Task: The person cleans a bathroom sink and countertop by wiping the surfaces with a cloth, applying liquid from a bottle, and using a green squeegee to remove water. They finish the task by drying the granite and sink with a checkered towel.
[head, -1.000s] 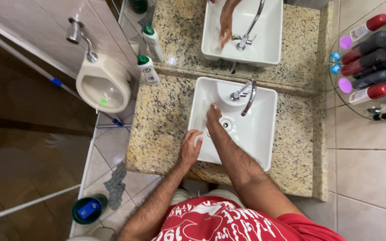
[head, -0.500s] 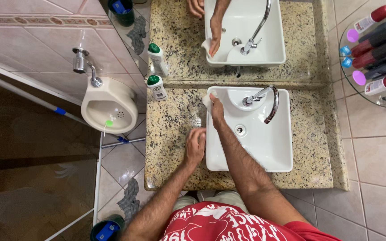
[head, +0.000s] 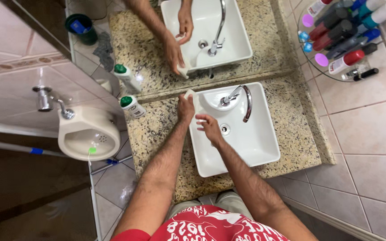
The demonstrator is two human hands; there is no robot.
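My left hand (head: 185,109) lies along the far left corner of the white square sink (head: 264,147), its fingers closed on a small white cloth (head: 189,93) that pokes out past the fingertips against the rim. Close beside it, my right hand (head: 209,127) rests on the sink's left rim with fingers spread and nothing in it, just left of the drain (head: 224,129). The chrome faucet (head: 245,100) arches over the basin to the right of both hands.
A green-capped white bottle (head: 132,106) stands on the speckled granite counter (head: 157,138) left of the sink. The mirror (head: 246,49) runs behind. A wall rack of spray bottles (head: 340,40) hangs at right. A small urinal (head: 86,134) hangs at left.
The white cloth went from my right hand to my left at the sink's far corner. My right hand drew back onto the left rim. The view tilted and shifted.
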